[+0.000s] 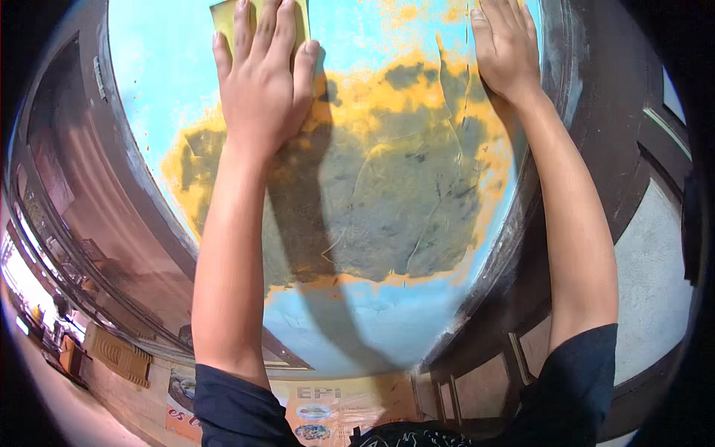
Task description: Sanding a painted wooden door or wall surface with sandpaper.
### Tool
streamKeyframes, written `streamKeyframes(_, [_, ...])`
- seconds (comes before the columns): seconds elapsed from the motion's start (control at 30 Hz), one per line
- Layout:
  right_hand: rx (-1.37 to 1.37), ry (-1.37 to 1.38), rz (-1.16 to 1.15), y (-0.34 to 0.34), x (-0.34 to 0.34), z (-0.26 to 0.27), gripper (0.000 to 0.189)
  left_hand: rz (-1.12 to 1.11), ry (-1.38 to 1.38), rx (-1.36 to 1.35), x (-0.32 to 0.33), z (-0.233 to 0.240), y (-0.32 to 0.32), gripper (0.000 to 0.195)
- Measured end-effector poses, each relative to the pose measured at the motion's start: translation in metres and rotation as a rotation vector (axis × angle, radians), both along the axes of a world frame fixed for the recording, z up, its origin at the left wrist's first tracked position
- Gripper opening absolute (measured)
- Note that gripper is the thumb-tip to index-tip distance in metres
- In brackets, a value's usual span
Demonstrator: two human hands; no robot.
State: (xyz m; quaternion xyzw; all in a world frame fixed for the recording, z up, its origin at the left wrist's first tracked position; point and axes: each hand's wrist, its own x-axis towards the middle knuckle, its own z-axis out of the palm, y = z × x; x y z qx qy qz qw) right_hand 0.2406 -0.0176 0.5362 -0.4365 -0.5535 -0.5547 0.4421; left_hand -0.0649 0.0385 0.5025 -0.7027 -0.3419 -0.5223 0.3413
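My left hand point(265, 84) lies flat with fingers spread over a sheet of yellow sandpaper point(226, 17), pressed against a light-blue painted panel point(162, 67). On the panel a large patch of grey-brown filler point(391, 195) has a ragged orange-yellow border, with thin ridges running through it. At the top right, my right hand point(505, 50) rests on the panel near its dark frame, fingers pointing up, with nothing seen in it. The upper fingertips of both hands are close to the picture's edge. A shadow of my left arm falls across the patch.
A dark wooden frame point(503, 246) borders the panel on the right, and a metal hinge point(99, 78) sits on the left side. Glazed wooden panes stand at far left. Below are a printed banner point(357, 396) with food pictures and a brown plastic chair point(118, 355).
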Motion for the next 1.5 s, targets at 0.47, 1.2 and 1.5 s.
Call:
streamKeyframes(0.47, [-0.238,0.025,-0.035,0.022,-0.169,-0.024,0.062,-0.029,-0.023,0.053,-0.009,-0.016,0.013,0.060])
streamKeyframes(1.2, [-0.153,0.033,-0.047,0.028,-0.186,-0.029,0.061,0.001,-0.014,0.033,-0.037,0.009,0.015,0.060])
streamKeyframes(1.5, [-0.130,0.093,-0.109,0.038,-0.212,-0.037,0.062,-0.029,-0.059,0.321,-0.048,-0.027,0.043,0.058])
